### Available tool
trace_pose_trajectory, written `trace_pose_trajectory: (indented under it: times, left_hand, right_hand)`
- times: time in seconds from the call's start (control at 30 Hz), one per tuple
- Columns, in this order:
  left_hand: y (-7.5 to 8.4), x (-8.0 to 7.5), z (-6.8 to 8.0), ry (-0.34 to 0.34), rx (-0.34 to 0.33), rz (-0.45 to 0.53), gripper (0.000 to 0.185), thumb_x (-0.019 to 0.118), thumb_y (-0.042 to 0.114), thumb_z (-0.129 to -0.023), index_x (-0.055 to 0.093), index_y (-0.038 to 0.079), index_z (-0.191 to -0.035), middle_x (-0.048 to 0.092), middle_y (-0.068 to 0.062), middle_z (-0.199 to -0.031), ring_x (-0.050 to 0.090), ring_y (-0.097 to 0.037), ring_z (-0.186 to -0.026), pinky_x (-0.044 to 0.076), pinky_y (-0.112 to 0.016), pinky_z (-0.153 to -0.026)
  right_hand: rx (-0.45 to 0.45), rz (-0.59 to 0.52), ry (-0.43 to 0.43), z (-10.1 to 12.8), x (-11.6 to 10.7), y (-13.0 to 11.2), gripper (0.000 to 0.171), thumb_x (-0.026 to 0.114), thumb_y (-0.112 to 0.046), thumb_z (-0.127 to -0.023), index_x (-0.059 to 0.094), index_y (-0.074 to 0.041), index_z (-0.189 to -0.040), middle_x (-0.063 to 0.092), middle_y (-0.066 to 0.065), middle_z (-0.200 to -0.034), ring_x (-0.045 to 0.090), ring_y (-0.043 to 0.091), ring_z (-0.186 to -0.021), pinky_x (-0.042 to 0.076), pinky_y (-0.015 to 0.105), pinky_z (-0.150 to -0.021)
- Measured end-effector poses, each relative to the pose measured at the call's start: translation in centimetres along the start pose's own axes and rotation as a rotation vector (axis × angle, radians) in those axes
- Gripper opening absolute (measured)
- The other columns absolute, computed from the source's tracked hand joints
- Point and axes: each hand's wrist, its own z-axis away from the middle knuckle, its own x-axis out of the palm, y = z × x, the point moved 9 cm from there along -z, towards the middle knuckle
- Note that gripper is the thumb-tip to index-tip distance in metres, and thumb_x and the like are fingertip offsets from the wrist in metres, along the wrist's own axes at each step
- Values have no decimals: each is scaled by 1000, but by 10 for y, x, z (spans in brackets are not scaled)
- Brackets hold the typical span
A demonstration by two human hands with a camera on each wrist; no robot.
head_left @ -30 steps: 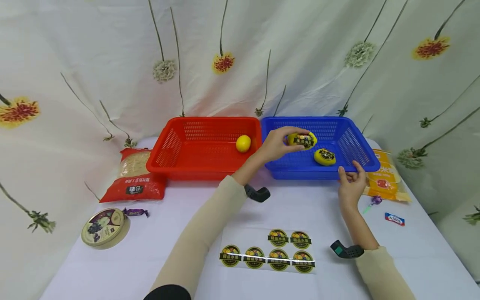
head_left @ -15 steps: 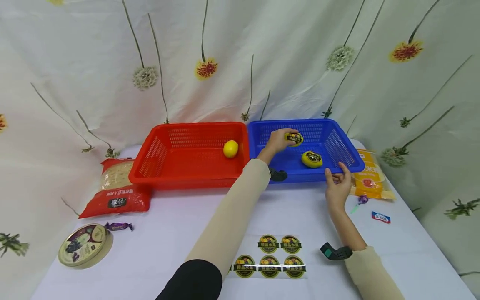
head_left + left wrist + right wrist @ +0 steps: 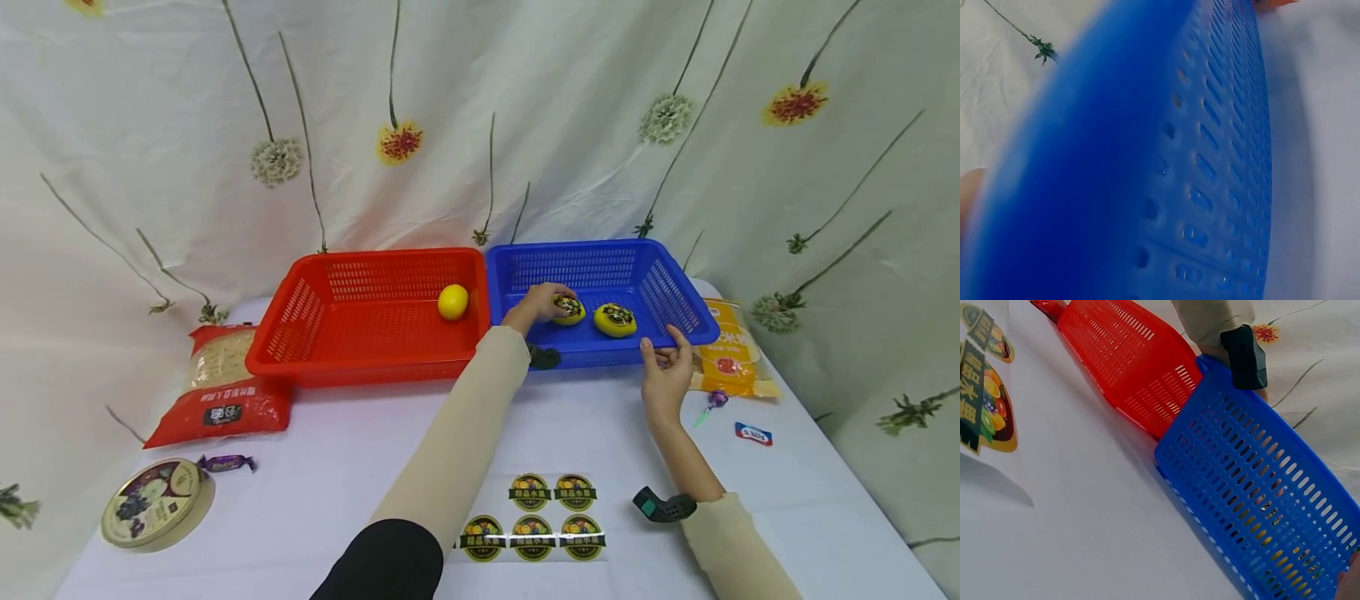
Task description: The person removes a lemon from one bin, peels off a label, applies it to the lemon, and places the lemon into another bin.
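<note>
My left hand (image 3: 542, 300) reaches over the front rim of the blue basket (image 3: 600, 357). Its fingers hold a lemon (image 3: 572, 313) with a round black-and-gold sticker, low inside the basket. A second stickered lemon (image 3: 615, 322) lies just to the right. At the basket's front right, my right hand (image 3: 667, 379) grips the rim between thumb and fingers. The left wrist view is mostly filled by the basket's slotted outer wall (image 3: 1210, 156). In the right wrist view, yellow shows through the slots and the left wrist's black band (image 3: 1244, 356) hangs over the rim.
A red basket (image 3: 375, 367) with one plain lemon (image 3: 453, 302) adjoins on the left. A sticker sheet (image 3: 531, 535) lies in front. Around them are a red noodle bag (image 3: 225, 408), a round tin (image 3: 153, 504), a purple candy (image 3: 227, 462), a yellow bag (image 3: 727, 358), a lollipop (image 3: 717, 398) and a small wrapped sweet (image 3: 753, 433).
My left hand has lowered the stickered lemon from above the blue basket down into it, beside the other one. My right hand stays at the rim. The head view has shifted slightly.
</note>
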Motion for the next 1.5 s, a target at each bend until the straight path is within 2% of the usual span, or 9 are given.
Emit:
trace_pose_trajectory:
  times: [0.37, 0.53, 0.6, 0.77, 0.97, 1.07, 1.13, 1.3, 1.5]
  left_hand:
    - [-15, -17, 16, 22, 20, 21, 46, 58, 15, -92, 48, 25, -136, 41, -3, -141, 32, -24, -130, 37, -29, -93]
    - [-9, -50, 42, 163, 111, 69, 48, 56, 9, -92, 47, 24, -137, 43, -4, -140, 48, -16, -71, 37, -23, -60]
    - [-9, -68, 64, 251, 158, 101, 47, 58, 10, -91, 49, 23, -135, 46, -3, -137, 48, -13, -67, 42, -21, -61]
    - [-21, -105, 148, 456, 254, 300, 41, 60, 11, -90, 53, 19, -130, 52, -2, -131, 52, -17, -114, 44, -30, -93]
    - [-73, -130, 262, 827, 339, 459, 32, 61, 7, -89, 59, 8, -120, 62, -8, -110, 58, -21, -103, 48, -36, -89]
    - [-117, -127, 310, 1028, 217, 471, 31, 61, 10, -89, 58, 6, -120, 62, -11, -96, 58, -21, -91, 49, -32, -82]
    - [-152, -117, 334, 1113, 37, 506, 33, 60, 19, -91, 55, 10, -122, 59, -8, -89, 55, -17, -81, 49, -25, -72]
    - [-214, -82, 361, 1096, -365, 715, 45, 58, 33, -91, 41, 23, -131, 51, -7, -87, 53, -24, -72, 46, -18, -58]
    - [-229, -74, 350, 1070, -294, 987, 52, 62, 33, -87, 38, 23, -132, 54, -15, -88, 62, -30, -86, 50, -37, -84]
  right_hand:
    - [-10, 38, -49, 0, 17, -5, 50, 57, -25, -92, 38, -11, -136, 49, 3, -93, 45, 8, -84, 41, 12, -70]
    - [-7, 47, -37, -2, 19, -6, 49, 58, -29, -91, 41, -14, -134, 50, 4, -93, 46, 9, -85, 41, 12, -71]
    - [-7, 56, -30, -1, 19, -6, 48, 58, -30, -90, 42, -15, -133, 51, 2, -92, 46, 9, -85, 41, 12, -71]
    - [-19, 105, -1, 2, 18, -9, 43, 58, -31, -90, 45, -15, -128, 48, -3, -77, 44, 8, -71, 38, 14, -61]
    - [-159, 79, 43, 14, 23, -28, 30, 59, -23, -91, 53, -7, -115, 47, -6, -66, 41, 7, -59, 34, 16, -53]
    - [-347, 33, -18, 32, 40, -67, 25, 59, -9, -90, 55, 4, -111, 54, 4, -70, 45, 7, -63, 37, 16, -58]
    - [-470, 10, -91, 42, 58, -92, 25, 60, -1, -87, 56, 8, -109, 58, 12, -74, 49, 7, -67, 41, 16, -62]
    - [-636, 18, -372, 49, 125, -128, 30, 67, 0, -83, 61, 2, -112, 63, 16, -90, 59, 19, -82, 50, 27, -74]
    - [-622, 197, -866, 51, 231, -142, 42, 68, -11, -84, 57, -5, -124, 58, 14, -116, 54, 28, -107, 47, 45, -87]
